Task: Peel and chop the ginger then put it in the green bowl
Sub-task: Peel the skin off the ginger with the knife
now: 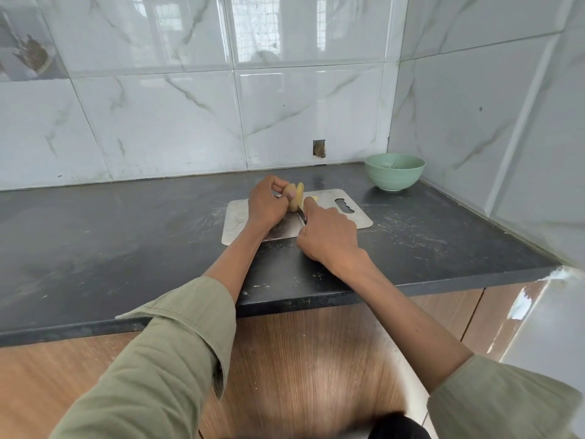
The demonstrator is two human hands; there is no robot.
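On the metal cutting board [335, 217], the peeled ginger [294, 198] is standing pinched in the left hand [266, 207] while the right hand [329, 236], curled round the knife [302, 218], is slicing into it beside those fingertips. A slip on that slick board could be nicking the thumb. Behind and right of the board, the green bowl [394, 171] is waiting.

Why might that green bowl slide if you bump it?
The green bowl looks like light plastic and seems empty, so a bump would probably slide it on the smooth dark counter. Its round, narrow base might let it wobble, though probably not tip.
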